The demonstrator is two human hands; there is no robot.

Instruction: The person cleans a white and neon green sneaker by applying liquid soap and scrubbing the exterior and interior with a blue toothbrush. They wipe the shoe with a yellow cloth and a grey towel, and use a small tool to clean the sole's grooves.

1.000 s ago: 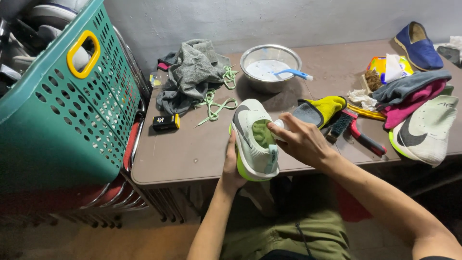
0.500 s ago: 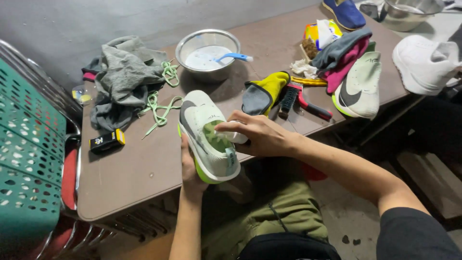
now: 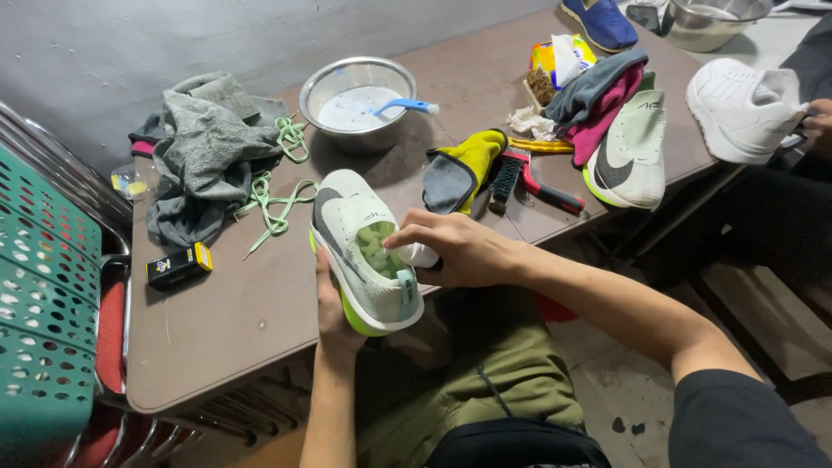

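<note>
My left hand (image 3: 333, 312) grips a pale green running shoe (image 3: 360, 247) from underneath, holding it over the near edge of the brown table (image 3: 217, 321). My right hand (image 3: 455, 251) presses a small white cloth or sponge (image 3: 422, 256) against the shoe's collar, fingers closed around it. The shoe has no laces; its inside is light green and the sole edge is neon yellow.
Behind the shoe stand a steel bowl (image 3: 357, 91) with a blue-handled brush, a grey cloth pile (image 3: 204, 147), green laces (image 3: 277, 204), a yellow-grey glove (image 3: 459, 169) and a red brush (image 3: 529, 182). The matching shoe (image 3: 628, 152) lies right. Another person's hand (image 3: 815, 126) holds a white sneaker (image 3: 745, 108). A green basket (image 3: 43, 329) stands left.
The view has swung right and down; the basket slid toward the left edge. My right hand stays at the shoe's opening, shifting slightly toward the heel side.
</note>
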